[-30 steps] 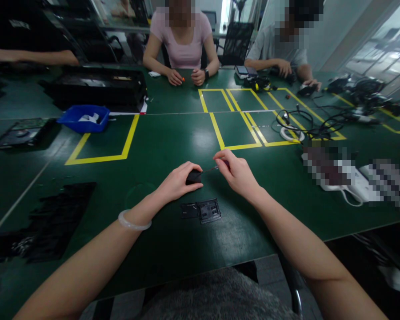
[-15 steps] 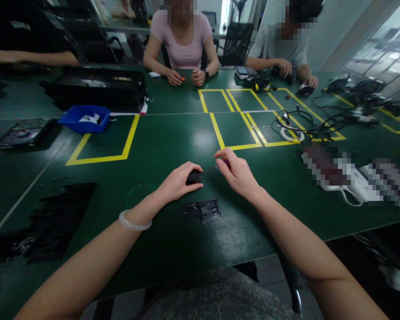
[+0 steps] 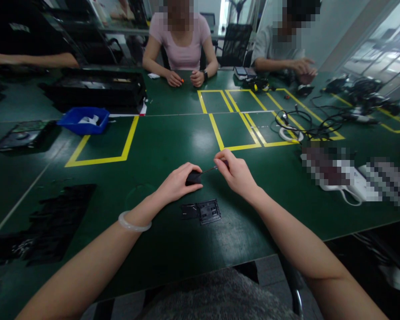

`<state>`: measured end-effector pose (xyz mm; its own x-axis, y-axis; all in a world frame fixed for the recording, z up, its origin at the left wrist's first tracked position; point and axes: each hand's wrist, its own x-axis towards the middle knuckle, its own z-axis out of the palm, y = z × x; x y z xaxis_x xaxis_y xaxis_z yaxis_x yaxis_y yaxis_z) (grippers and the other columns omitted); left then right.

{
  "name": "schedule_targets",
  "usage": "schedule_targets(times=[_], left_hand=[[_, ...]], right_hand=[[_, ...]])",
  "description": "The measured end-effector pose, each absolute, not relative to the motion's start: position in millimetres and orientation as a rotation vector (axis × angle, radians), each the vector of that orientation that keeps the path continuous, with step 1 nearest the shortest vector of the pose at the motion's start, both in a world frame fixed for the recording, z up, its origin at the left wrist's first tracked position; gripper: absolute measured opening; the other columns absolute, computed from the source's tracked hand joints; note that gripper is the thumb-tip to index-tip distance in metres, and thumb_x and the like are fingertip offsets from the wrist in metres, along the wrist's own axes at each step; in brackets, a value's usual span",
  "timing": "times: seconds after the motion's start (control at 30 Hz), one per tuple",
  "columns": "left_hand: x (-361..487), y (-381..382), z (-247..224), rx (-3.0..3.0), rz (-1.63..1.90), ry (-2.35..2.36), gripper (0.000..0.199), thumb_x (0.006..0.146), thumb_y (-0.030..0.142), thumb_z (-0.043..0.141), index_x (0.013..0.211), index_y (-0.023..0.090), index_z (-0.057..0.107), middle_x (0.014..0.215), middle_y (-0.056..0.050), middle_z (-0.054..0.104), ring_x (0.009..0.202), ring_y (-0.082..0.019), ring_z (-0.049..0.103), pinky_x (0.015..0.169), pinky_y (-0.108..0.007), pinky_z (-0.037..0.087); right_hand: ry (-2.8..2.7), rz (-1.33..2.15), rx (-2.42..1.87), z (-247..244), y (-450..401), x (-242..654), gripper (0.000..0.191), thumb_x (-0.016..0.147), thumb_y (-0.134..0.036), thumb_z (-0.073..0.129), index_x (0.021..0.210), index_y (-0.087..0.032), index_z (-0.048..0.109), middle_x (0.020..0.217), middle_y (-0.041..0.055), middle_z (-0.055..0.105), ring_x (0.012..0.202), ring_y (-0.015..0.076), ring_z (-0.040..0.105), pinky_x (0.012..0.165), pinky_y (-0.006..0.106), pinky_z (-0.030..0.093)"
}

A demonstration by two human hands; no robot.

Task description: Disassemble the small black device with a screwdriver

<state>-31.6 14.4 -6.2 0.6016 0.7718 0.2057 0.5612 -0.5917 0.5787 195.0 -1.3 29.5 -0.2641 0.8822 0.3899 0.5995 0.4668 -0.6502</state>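
Note:
My left hand (image 3: 177, 182) grips a small black box-shaped part (image 3: 194, 178) on the green table, thumb on the near side and fingers over the far side. A thin-shafted screwdriver (image 3: 209, 169) reaches from my right hand (image 3: 235, 171) to the right side of that part. Its handle is mostly hidden in my closed right fingers. Just in front of the black part lie two flat black plastic pieces (image 3: 209, 211), side by side and touching.
Black plastic parts (image 3: 63, 218) cover the table at left. A blue tray (image 3: 85, 120) holds white scraps, beside a black device (image 3: 25, 134). Cables (image 3: 306, 122) and a white power strip (image 3: 353, 182) lie at right. Co-workers sit opposite, including a person in pink (image 3: 182, 44).
My right fingers have shifted slightly around the screwdriver, while my left hand stays on the black part. Across the table, the right-hand co-worker has raised both hands together.

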Motion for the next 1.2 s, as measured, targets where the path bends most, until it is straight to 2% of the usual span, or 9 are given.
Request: schedule_targets(times=[0.13,0.33,0.53,0.7,0.9,1.07,1.2], left_hand=[[-31.2,14.1,-5.0,2.367,0.615,1.055,0.034,0.087,0.037,0.070,0.113,0.021,0.056,0.112,-0.006,0.062,0.106,-0.025,0.062,0.094,-0.038,0.048],[-31.4,14.5,-5.5,2.366,0.603,1.062,0.034,0.087,0.038,0.069,0.114,0.022,0.055,0.113,-0.007,0.062,0.106,-0.026,0.062,0.093,-0.040,0.049],[-32.9,14.9,-6.5,2.368,0.622,1.042,0.034,0.087,0.039,0.068,0.114,0.022,0.056,0.112,-0.006,0.062,0.106,-0.025,0.062,0.093,-0.038,0.048],[-32.5,14.5,-5.5,2.366,0.622,1.048,0.034,0.086,0.038,0.069,0.113,0.022,0.056,0.112,-0.006,0.063,0.106,-0.025,0.062,0.093,-0.038,0.049],[-32.1,14.5,-6.5,2.369,0.617,1.052,0.034,0.087,0.039,0.069,0.114,0.022,0.056,0.113,-0.006,0.063,0.106,-0.025,0.062,0.093,-0.038,0.048],[-32.5,14.9,-8.1,2.379,0.619,1.050,0.035,0.087,0.037,0.070,0.114,0.022,0.055,0.112,-0.006,0.062,0.106,-0.025,0.062,0.093,-0.038,0.048],[-32.2,14.7,-7.4,2.382,0.614,1.054,0.035,0.087,0.036,0.070,0.114,0.021,0.056,0.112,-0.005,0.062,0.106,-0.024,0.062,0.093,-0.037,0.048]], right_hand=[[-1.944,0.449,-1.194,27.0,-0.4,194.5,0.015,0.097,-0.029,0.044,0.107,-0.021,0.052,0.083,0.0036,0.064,0.073,0.0170,0.061,0.068,0.027,0.043],[-1.983,0.440,-1.240,27.3,-1.0,195.7,0.019,0.099,-0.038,0.046,0.090,-0.023,0.054,0.070,-0.0006,0.060,0.062,0.0143,0.056,0.063,0.026,0.038],[-1.930,0.452,-1.216,25.9,0.3,196.8,0.015,0.097,-0.028,0.043,0.106,-0.022,0.054,0.078,0.0019,0.064,0.072,0.0172,0.062,0.068,0.027,0.042],[-1.956,0.490,-1.255,26.7,1.5,198.0,0.018,0.098,-0.038,0.047,0.092,-0.023,0.055,0.071,-0.0005,0.059,0.064,0.0153,0.057,0.064,0.026,0.039],[-1.978,0.445,-1.237,28.0,1.7,198.2,0.019,0.098,-0.028,0.042,0.110,-0.021,0.055,0.075,0.0007,0.061,0.068,0.0160,0.058,0.066,0.026,0.039],[-2.001,0.390,-1.273,26.5,1.9,198.1,0.021,0.099,-0.037,0.045,0.091,-0.022,0.058,0.067,-0.0013,0.058,0.059,0.0135,0.053,0.061,0.025,0.036],[-1.970,0.401,-1.209,24.1,1.6,196.9,0.019,0.098,-0.026,0.044,0.113,-0.021,0.055,0.074,-0.0008,0.060,0.064,0.0143,0.057,0.065,0.025,0.040]])
